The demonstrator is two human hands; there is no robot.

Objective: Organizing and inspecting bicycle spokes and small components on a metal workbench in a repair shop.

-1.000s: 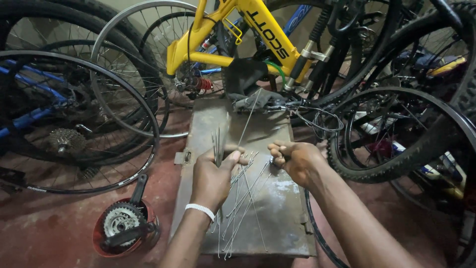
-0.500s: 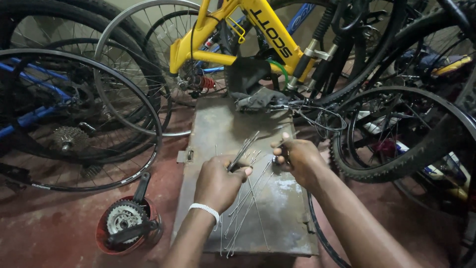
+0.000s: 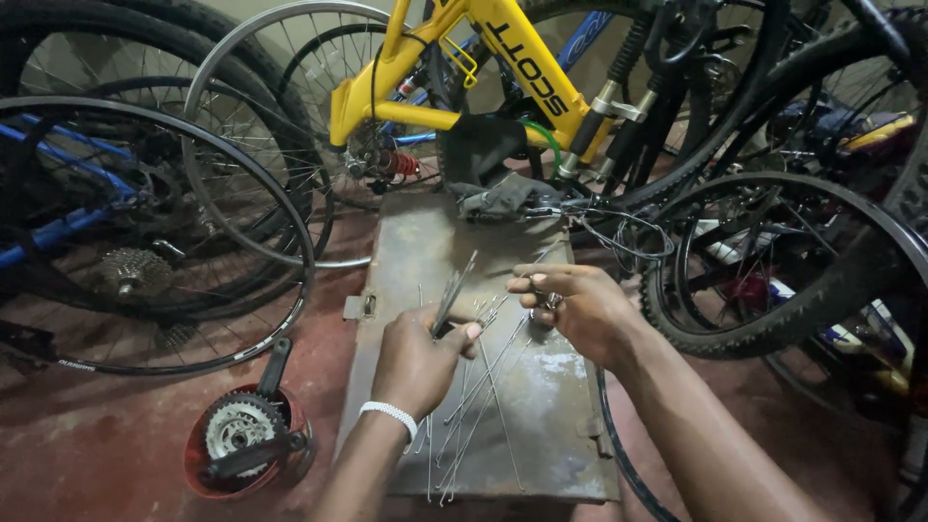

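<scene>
Over the metal box [image 3: 541, 387], my left hand [image 3: 418, 360] pinches a bundle of spokes [image 3: 450, 293]; my right hand [image 3: 578, 311] pinches small metal pieces above loose spokes [image 3: 483, 406].

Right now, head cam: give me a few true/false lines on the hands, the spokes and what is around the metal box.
1. The left hand grips a bundle of spokes. True.
2. Loose spokes lie on the metal box. True.
3. The right hand rests on the floor. False: it is over the box, fingers pinched on something small.
4. The bike frame behind the box is red. False: it is yellow.
5. A red bowl with a gear cluster sits left of the box. True.
</scene>
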